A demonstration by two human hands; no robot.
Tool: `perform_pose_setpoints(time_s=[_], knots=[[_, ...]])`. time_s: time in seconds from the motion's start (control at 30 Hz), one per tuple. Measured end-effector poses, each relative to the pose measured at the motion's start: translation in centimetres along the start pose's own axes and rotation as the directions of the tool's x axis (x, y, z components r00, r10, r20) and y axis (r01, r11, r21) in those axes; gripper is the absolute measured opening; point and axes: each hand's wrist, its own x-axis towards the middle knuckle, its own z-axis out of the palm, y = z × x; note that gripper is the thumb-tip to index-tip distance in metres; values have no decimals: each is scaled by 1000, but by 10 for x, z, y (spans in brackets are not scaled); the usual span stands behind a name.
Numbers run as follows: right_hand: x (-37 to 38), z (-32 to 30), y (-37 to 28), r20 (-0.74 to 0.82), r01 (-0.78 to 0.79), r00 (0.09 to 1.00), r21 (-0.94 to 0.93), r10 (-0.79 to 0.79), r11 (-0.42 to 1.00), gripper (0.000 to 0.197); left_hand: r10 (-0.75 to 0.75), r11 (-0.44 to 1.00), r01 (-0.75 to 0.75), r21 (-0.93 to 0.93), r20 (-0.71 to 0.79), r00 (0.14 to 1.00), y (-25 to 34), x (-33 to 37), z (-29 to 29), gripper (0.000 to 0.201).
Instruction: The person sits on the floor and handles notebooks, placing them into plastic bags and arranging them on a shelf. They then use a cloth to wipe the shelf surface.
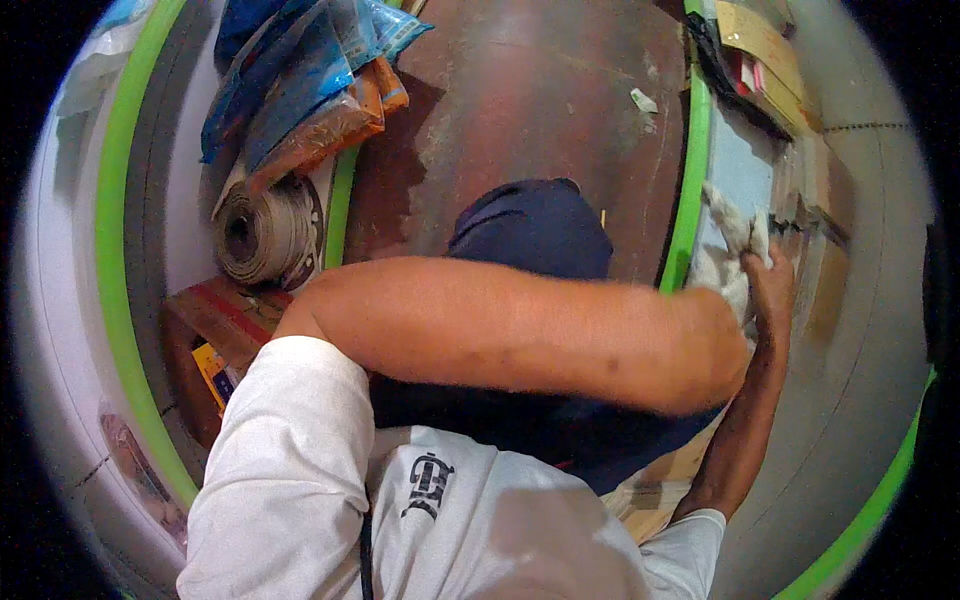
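At the right, my right hand [772, 275] grips a crumpled whitish cloth [735, 235] over a pale blue shelf surface [740, 160]. The cloth lies bunched beside the green shelf edge. My left arm reaches across my body toward the same place. My left hand [715, 340] is at the lower end of the cloth, its fingers hidden, so their hold does not show.
Stacked cardboard pieces [815, 190] and a yellowish packet [755, 45] line the right shelf. Blue and orange plastic packages [320, 95], a rolled mat [265, 230] and a reddish-brown box [225, 320] stand left. A white scrap [643, 101] lies on the worn reddish floor [520, 90].
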Motion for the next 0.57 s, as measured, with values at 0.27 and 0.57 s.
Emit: perform_pose_setpoints(time_s=[0.27, 0.57], knots=[[-36, -8, -93, -124, 43, 992, 231, -14, 972, 49, -644, 765, 550, -335, -373, 668, -95, -91, -33, 46], [-73, -21, -120, -283, 88, 958, 132, -48, 987, 81, -793, -93, 951, -295, 600, 109, -47, -321, 182, 53]])
